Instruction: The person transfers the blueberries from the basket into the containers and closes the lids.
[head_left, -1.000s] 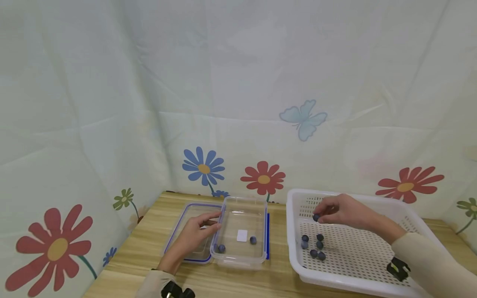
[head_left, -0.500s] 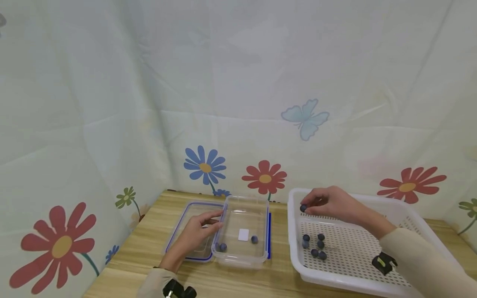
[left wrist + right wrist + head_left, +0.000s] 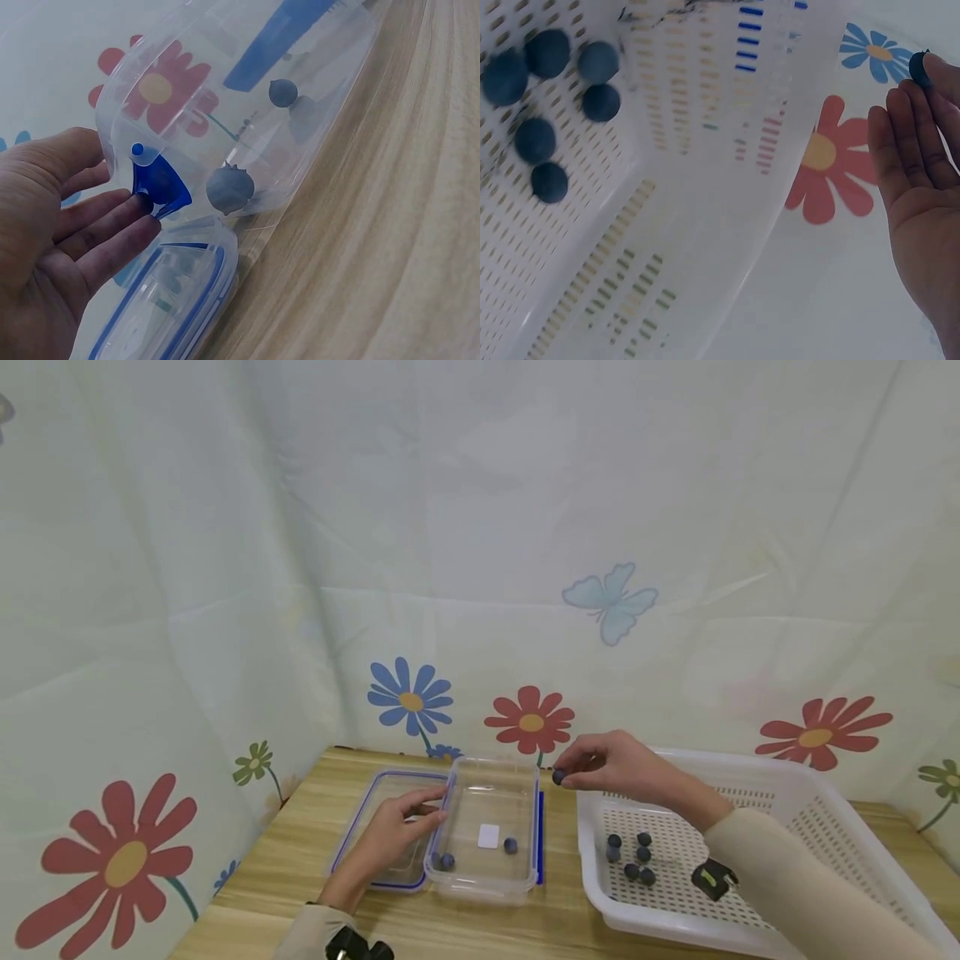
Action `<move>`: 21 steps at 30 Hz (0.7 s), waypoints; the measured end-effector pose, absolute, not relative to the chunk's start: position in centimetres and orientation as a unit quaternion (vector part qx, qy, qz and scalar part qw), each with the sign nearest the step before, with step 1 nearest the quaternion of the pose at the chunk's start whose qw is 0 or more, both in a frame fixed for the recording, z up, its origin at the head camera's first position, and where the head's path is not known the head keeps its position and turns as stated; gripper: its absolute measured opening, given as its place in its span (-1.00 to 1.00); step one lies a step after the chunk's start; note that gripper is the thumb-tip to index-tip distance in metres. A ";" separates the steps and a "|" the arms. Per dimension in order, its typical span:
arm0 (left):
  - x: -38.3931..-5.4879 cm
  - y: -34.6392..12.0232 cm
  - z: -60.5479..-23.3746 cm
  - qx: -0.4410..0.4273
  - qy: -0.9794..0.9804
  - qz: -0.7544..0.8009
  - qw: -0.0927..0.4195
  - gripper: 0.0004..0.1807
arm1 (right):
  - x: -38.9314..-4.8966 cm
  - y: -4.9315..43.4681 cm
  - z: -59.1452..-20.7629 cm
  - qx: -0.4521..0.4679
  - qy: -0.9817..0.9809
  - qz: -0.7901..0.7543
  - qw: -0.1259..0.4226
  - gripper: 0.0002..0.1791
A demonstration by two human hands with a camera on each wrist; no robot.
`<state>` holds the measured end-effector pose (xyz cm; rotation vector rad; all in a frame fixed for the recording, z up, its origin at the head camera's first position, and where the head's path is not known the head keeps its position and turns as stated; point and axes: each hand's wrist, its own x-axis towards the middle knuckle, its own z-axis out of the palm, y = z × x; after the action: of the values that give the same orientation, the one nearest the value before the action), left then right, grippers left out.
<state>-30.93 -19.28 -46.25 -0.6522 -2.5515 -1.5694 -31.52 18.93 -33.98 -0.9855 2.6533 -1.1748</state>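
Note:
Between thumb and fingertips my right hand (image 3: 618, 764) pinches a blueberry (image 3: 558, 777), held above the gap between a clear plastic box (image 3: 468, 883) and a white basket (image 3: 600, 897). My left hand (image 3: 390, 835) rests against the box's left side with fingers fairly straight, near a blue clip (image 3: 161, 184) in the left wrist view. Inside the box lie a few blueberries, one (image 3: 511, 845) right of a white square and another (image 3: 447, 862) at the near left corner. Several more blueberries (image 3: 632, 871) lie on the basket's left floor.
A clear lid (image 3: 386, 789) with a blue seal lies on the wooden table (image 3: 292, 860), left of the box and partly under my left hand. A blue flap (image 3: 541, 835) stands along the box's right side. Behind the table hangs a flower-printed cloth (image 3: 480, 527).
My right hand has carried the blueberry leftward, from inside the basket over its left rim toward the box. My left hand stays at the box's side.

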 end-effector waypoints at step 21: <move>-31.0 -19.2 -46.4 -0.218 -0.834 -0.505 0.048 -0.52 | -31.8 13.7 -35.0 -0.344 0.845 -0.403 0.074 -0.81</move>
<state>-31.04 -19.24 -46.41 -0.6636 -2.5417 -1.5400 -31.76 13.67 -35.03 -1.0335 2.5368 -1.2088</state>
